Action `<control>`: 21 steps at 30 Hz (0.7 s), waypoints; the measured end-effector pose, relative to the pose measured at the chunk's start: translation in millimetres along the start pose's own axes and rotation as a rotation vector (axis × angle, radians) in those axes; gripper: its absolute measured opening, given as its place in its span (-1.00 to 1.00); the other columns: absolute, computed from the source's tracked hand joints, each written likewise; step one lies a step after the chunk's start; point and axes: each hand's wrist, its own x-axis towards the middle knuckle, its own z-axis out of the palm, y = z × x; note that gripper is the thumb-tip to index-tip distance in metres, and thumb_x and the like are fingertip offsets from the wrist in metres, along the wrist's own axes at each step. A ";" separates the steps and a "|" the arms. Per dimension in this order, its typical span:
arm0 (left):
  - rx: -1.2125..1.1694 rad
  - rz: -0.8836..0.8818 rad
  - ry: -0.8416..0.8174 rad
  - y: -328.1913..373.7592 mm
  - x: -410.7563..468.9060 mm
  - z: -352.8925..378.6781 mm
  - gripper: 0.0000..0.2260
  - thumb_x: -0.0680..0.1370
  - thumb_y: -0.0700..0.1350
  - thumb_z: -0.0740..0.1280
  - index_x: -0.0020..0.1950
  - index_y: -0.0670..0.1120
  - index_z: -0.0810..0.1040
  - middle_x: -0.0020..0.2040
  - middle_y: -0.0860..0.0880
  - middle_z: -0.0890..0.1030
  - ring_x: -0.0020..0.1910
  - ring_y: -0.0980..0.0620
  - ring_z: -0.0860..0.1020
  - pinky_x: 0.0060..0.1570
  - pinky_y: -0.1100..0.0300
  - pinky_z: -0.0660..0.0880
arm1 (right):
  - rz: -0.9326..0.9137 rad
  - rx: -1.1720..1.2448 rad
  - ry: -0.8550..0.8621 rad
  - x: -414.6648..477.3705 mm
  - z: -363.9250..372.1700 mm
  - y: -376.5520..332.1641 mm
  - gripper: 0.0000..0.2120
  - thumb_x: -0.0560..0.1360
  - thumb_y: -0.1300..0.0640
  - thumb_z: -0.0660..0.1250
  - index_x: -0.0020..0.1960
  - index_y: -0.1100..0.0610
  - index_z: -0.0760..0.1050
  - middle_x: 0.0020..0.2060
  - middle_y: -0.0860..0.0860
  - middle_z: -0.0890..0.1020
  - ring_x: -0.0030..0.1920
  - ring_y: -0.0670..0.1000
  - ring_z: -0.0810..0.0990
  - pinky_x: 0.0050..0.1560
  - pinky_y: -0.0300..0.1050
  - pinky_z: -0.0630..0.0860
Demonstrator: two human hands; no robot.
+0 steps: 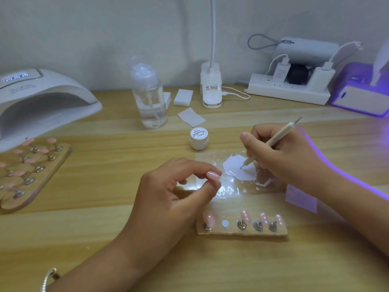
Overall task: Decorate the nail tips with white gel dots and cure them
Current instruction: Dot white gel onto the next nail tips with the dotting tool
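My left hand (174, 197) pinches one pink nail tip (213, 174) between thumb and forefinger, just left of a clear palette sheet (229, 190). My right hand (282, 152) grips a beige dotting pen (271, 144) like a pencil. The pen's metal point touches a patch of white gel (235, 165) on the sheet. In front of the sheet lies a small wooden holder (242, 231) with several pink nail tips on metal stands and one bare white pad (225, 223). A shut white gel jar (199, 138) stands behind the sheet.
A white curing lamp (42, 102) sits at the far left, with a larger wooden board (31, 171) of pink tips before it. Behind are a clear pump bottle (149, 95), white wipes (183, 97), a desk lamp base (211, 89), a power strip (288, 89) and a violet-lit device (362, 93).
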 end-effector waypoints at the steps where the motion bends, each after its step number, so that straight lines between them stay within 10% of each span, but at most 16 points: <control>1: -0.017 -0.005 0.002 -0.2 0.1 -0.1 -0.93 0.47 -0.09 0.47 -0.15 0.10 0.67 -0.10 0.14 0.69 -0.24 0.15 0.64 -0.12 0.41 0.38 | -0.014 -0.027 0.010 0.1 0.1 0.2 -0.61 0.58 0.04 0.33 -0.35 0.23 0.46 -0.61 -0.10 0.40 -0.61 -0.16 0.40 -0.55 -0.32 0.37; 12: -0.041 -0.025 -0.019 -4.2 2.7 0.5 -0.89 0.49 -0.15 0.43 -0.10 0.05 0.71 -0.09 0.16 0.70 -0.07 0.20 0.63 -0.18 0.51 0.41 | -0.035 -0.030 0.048 -0.8 1.3 0.0 -0.61 0.58 0.04 0.32 -0.35 0.22 0.47 -0.58 0.00 0.42 -0.58 -0.15 0.42 -0.57 -0.29 0.38; 21: 0.021 -0.020 -0.040 -7.4 1.9 0.5 -0.88 0.58 -0.09 0.35 -0.09 0.07 0.66 -0.09 0.17 0.66 -0.32 0.09 0.46 -0.23 0.48 0.38 | -0.026 0.018 0.012 -1.9 2.1 -0.4 -0.61 0.59 0.06 0.32 -0.35 0.24 0.45 -0.57 -0.06 0.39 -0.57 -0.17 0.45 -0.55 -0.34 0.41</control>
